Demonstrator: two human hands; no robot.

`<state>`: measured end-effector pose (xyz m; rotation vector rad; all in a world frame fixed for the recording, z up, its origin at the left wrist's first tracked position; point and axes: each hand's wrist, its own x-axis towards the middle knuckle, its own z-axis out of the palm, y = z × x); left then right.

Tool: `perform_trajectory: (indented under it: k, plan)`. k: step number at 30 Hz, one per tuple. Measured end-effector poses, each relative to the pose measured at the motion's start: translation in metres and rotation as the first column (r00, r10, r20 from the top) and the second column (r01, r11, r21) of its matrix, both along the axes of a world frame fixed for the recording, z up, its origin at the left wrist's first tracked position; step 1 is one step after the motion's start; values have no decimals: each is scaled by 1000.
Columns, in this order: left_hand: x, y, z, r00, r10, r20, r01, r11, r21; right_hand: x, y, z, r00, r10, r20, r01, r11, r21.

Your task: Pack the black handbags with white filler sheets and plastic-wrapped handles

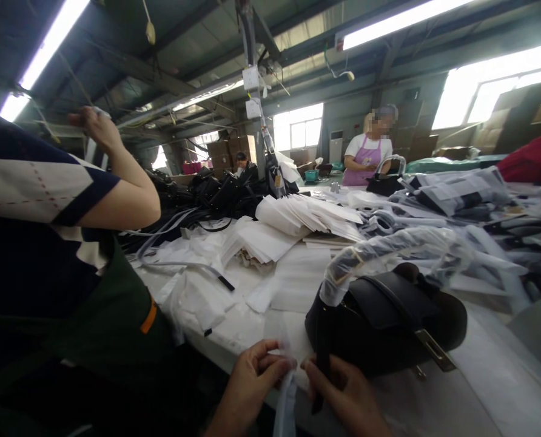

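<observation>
A black handbag (pixel 389 318) lies on the white table (pixel 480 388) in front of me, its handle wrapped in clear plastic (pixel 389 249). My left hand (pixel 252 379) is closed in a pinch on a strip of thin white wrapping (pixel 286 400) at the table's near edge. My right hand (pixel 343 394) is closed on a black strap (pixel 321 376) that hangs from the bag. The two hands almost touch.
A co-worker in a dark and white top (pixel 47 243) sits close on my left, one arm raised. Stacks of white paper sheets (pixel 298 221), wrapped straps and black bags (pixel 216 194) cover the table. A person in a purple apron (pixel 368 158) stands at the far end.
</observation>
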<state>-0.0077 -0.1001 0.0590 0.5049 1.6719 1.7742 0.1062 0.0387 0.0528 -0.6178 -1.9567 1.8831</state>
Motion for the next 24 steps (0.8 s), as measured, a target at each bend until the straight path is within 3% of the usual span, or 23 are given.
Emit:
perform_trajectory:
  k: [6, 13, 19, 24]
  plan:
    - [15, -12, 7, 984, -146, -98, 134, 984, -115, -3, 1, 1, 993, 106, 60, -104, 994, -33]
    - [15, -18, 3, 989, -128, -71, 119, 985, -122, 1, -2, -1, 1000, -15, 6, 16, 999, -43]
    - [17, -14, 4, 974, -186, -133, 164, 974, -159, -1, -2, -3, 989, 145, 32, -144, 989, -44]
    - [14, -20, 4, 987, -102, -128, 83, 985, -149, 3, -1, -6, 999, 52, 9, -51, 996, -71]
